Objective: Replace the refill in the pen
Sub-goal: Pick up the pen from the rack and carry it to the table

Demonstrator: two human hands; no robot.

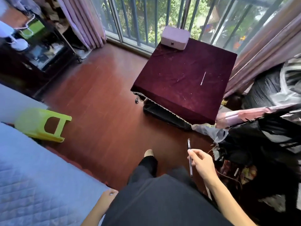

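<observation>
Pen (189, 158) sits pinched in the right hand (202, 163), its fingers (193, 152) closed around the middle of the barrel so that one end points up past them and the other hangs below, above the red wooden floor (101, 111). Well ahead of those fingers, a thin white refill (203, 78) lies alone on the table (184, 82) draped in dark maroon cloth, with a pale box (175, 37) at its far edge. Left hand (108, 197) hangs low beside the blue bed (40, 185), fingers loosely curled on nothing.
</observation>
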